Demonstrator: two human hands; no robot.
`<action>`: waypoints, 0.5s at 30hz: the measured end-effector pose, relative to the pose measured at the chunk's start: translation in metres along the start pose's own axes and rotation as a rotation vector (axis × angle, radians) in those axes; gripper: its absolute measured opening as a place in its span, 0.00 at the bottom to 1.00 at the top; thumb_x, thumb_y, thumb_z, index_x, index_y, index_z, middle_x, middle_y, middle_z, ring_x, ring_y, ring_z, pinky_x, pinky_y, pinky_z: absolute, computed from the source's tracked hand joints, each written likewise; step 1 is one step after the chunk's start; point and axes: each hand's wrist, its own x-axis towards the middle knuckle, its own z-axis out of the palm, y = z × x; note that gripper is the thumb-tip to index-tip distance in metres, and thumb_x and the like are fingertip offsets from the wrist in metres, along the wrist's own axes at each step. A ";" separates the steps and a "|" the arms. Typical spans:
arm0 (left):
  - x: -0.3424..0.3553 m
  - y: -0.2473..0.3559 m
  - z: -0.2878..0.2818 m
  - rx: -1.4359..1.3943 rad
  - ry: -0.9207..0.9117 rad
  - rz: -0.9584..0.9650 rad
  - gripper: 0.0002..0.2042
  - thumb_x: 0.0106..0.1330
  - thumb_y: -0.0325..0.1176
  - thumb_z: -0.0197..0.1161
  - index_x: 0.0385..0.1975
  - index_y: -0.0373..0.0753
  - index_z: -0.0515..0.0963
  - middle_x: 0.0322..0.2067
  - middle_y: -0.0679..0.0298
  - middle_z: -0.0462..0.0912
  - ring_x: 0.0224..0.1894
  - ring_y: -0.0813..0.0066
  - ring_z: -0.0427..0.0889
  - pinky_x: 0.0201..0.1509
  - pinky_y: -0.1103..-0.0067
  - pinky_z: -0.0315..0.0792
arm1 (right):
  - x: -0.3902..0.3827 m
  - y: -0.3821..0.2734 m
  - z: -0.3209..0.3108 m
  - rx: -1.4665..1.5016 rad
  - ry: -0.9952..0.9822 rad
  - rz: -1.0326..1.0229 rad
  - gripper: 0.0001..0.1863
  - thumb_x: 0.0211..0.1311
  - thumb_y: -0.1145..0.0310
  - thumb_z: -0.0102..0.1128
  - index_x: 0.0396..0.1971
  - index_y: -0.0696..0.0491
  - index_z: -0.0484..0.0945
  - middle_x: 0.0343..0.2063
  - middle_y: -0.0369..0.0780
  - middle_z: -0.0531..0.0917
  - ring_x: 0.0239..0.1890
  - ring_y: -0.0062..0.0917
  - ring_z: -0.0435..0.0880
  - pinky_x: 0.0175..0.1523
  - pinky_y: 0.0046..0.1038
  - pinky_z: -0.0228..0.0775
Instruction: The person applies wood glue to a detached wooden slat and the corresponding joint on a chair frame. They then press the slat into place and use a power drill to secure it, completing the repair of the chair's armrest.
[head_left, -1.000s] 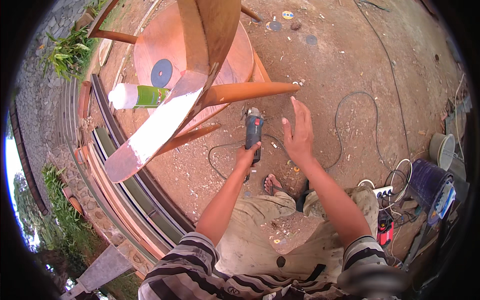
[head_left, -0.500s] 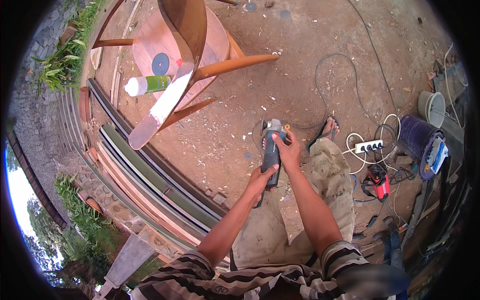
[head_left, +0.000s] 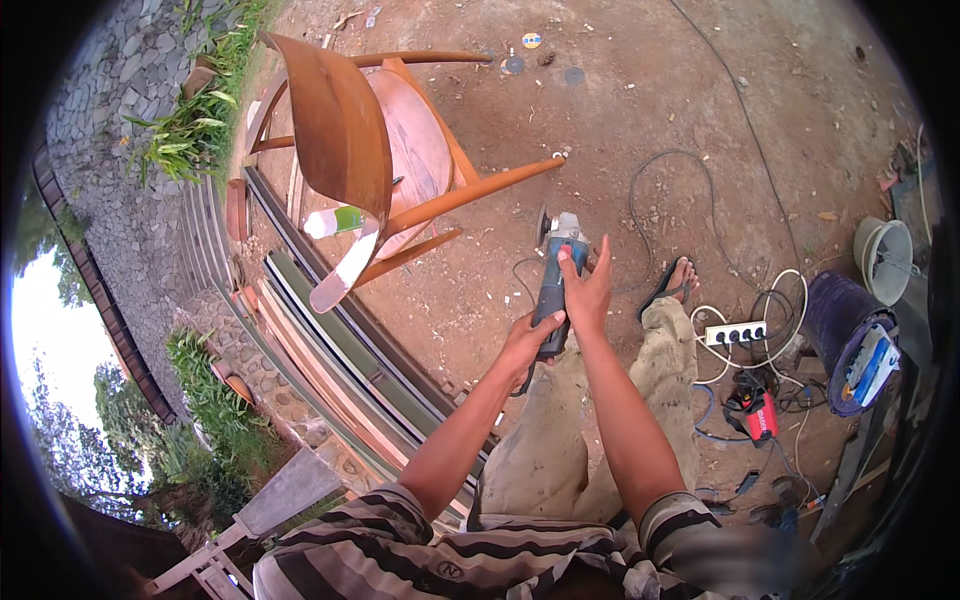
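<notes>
An angle grinder with a dark grey and blue body is held in front of my legs, its metal head and disc pointing away from me. My left hand is closed round the rear end of its body. Against the right side lies my right hand, its thumb on the red switch area and a finger stretched upward. Ahead to the left is a wooden chair with a curved brown back and a paler seat. A white bottle with a green label shows beside the chair's back, next to a pale, bare-looking arm end.
Long boards and metal profiles lie along the left. On the right are a white power strip, coiled cables, a red machine, a purple drum and a pale bucket. Loose discs lie on the dirt ground.
The view has shifted, so the chair appears farther left. My right hand's fingers have loosened and a finger now points up, while the thumb stays on the grinder. The left hand keeps its hold.
</notes>
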 end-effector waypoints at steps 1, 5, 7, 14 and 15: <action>-0.004 0.007 0.008 -0.003 0.004 -0.011 0.23 0.72 0.52 0.66 0.45 0.34 0.78 0.31 0.64 0.82 0.28 0.76 0.82 0.24 0.79 0.73 | 0.012 -0.001 -0.004 -0.051 -0.011 -0.173 0.41 0.64 0.54 0.73 0.72 0.56 0.67 0.61 0.53 0.78 0.62 0.45 0.80 0.65 0.41 0.71; -0.009 0.030 0.018 0.039 0.077 -0.013 0.25 0.71 0.53 0.67 0.46 0.32 0.77 0.31 0.63 0.82 0.27 0.77 0.82 0.23 0.79 0.73 | 0.026 -0.022 -0.003 0.014 -0.125 -0.079 0.34 0.63 0.58 0.74 0.66 0.54 0.74 0.60 0.52 0.80 0.61 0.43 0.81 0.65 0.41 0.71; -0.014 0.038 0.008 0.044 0.097 0.011 0.26 0.70 0.54 0.68 0.47 0.32 0.77 0.31 0.63 0.82 0.27 0.77 0.81 0.23 0.78 0.73 | 0.020 -0.041 0.003 0.038 -0.136 -0.045 0.32 0.61 0.59 0.74 0.64 0.55 0.76 0.59 0.52 0.80 0.61 0.44 0.80 0.65 0.41 0.71; -0.061 0.095 -0.048 0.185 0.219 0.044 0.27 0.68 0.51 0.71 0.50 0.32 0.76 0.30 0.66 0.79 0.25 0.80 0.78 0.21 0.79 0.74 | -0.015 -0.096 0.064 0.272 -0.168 -0.088 0.31 0.61 0.63 0.76 0.62 0.57 0.77 0.57 0.48 0.81 0.60 0.40 0.81 0.58 0.39 0.78; -0.068 0.110 -0.053 0.210 0.234 0.024 0.27 0.68 0.50 0.72 0.51 0.31 0.75 0.31 0.65 0.79 0.26 0.80 0.78 0.21 0.79 0.74 | -0.018 -0.103 0.074 0.431 -0.186 -0.004 0.29 0.61 0.62 0.77 0.59 0.58 0.78 0.55 0.47 0.81 0.59 0.36 0.82 0.56 0.37 0.79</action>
